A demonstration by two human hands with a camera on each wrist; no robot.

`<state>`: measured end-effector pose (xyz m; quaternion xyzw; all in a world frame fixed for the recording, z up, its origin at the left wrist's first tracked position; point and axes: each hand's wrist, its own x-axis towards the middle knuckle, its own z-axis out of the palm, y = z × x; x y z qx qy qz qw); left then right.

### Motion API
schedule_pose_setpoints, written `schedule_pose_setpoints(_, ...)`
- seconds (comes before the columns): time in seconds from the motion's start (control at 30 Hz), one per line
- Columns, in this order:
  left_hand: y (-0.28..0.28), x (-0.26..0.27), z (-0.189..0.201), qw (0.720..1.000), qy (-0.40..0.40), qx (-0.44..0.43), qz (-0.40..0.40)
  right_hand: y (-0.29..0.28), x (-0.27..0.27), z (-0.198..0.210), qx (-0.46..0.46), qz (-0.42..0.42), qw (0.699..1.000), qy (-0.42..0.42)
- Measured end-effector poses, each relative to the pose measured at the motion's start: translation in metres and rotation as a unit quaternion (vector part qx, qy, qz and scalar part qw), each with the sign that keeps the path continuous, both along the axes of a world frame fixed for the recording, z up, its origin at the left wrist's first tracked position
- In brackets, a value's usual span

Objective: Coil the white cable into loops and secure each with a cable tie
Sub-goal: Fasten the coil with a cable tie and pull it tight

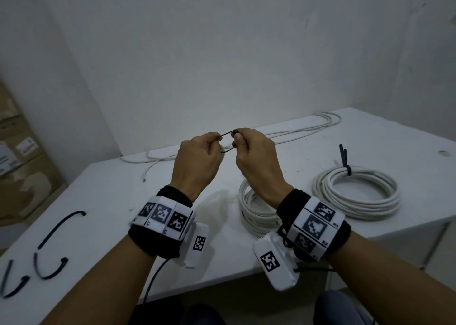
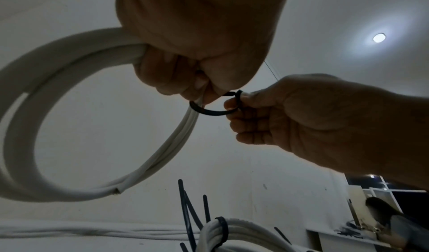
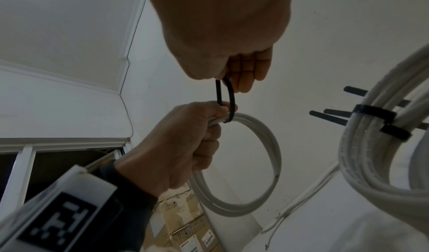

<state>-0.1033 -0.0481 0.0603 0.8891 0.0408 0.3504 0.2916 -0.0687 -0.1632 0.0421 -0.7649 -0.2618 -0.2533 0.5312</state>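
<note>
So both our hands are up above the white tabletop [image 1: 370, 137] here; our left hand [image 1: 197, 161] is curled into a fist around a small coil of white round cable [image 2: 46, 120], gripping the bundled strands near the top of the loop, and its thumb and fingertips also pinch one end of a thin black plastic cable tie [image 2: 209, 111]; that tie runs around the coil strands right where they leave the fist, and you can see it best from the wrist views, where it makes a narrow open loop between the two hands; our right hand [image 1: 256, 156] has its fingers curled in and pinches the other end of the tie, the bit with the small square head, between thumb and forefinger; the two hands sit just beside each other, almost knuckle to knuckle; in the head view the held coil is mostly hidden behind the left hand; down on the table, under our right forearm, lies another white cable coil [image 1: 251, 208], and well to the right of it a bigger finished white coil [image 1: 357, 193] cinched with dark ties whose tails stick up; loose white cable [image 1: 296, 133] trails along the back edge by the wall; a few spare black cable ties [image 1: 49, 245] lie near the front left corner; cardboard boxes [image 1: 17, 151] stand off to the left.
</note>
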Motion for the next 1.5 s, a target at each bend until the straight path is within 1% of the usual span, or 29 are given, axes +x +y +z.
schedule_pose_setpoints(0.23,-0.003,0.002,-0.008,0.994,-0.005,0.097,0.039,-0.001,0.005,-0.007,-0.018,-0.002,1.0,0.003)
schedule_pose_setpoints(0.37,-0.006,0.002,-0.008,0.994,0.002,0.097,0.053,-0.002,0.003,-0.01,0.015,0.006,0.999,0.03)
schedule_pose_setpoints(0.43,-0.006,0.003,-0.01,0.993,0.013,0.101,0.062,-0.001,0.003,-0.012,0.015,0.011,0.999,0.037)
schedule_pose_setpoints(0.63,-0.006,0.001,-0.017,0.985,0.039,0.142,0.089,-0.002,0.008,-0.017,-0.052,0.016,0.998,0.03)
schedule_pose_setpoints(0.77,-0.006,0.0,-0.016,0.981,0.044,0.164,0.097,-0.005,0.008,-0.017,-0.084,0.038,0.995,0.037)
schedule_pose_setpoints(0.97,-0.004,-0.001,-0.016,0.981,0.049,0.164,0.095,-0.009,0.013,-0.017,-0.127,0.053,0.99,0.031)
schedule_pose_setpoints(1.13,-0.001,0.0,-0.014,0.98,0.056,0.176,0.078,-0.013,0.019,-0.013,-0.191,0.071,0.978,0.035)
schedule_pose_setpoints(1.27,-0.001,-0.002,-0.014,0.98,0.067,0.174,0.065,-0.017,0.022,-0.006,-0.256,0.081,0.962,0.04)
schedule_pose_setpoints(1.4,-0.004,-0.003,-0.011,0.985,0.082,0.147,0.036,-0.021,0.022,0.002,-0.223,0.111,0.965,0.079)
schedule_pose_setpoints(1.5,-0.005,-0.006,-0.005,0.991,0.086,0.099,0.02,-0.022,0.019,0.006,-0.138,0.122,0.98,0.077)
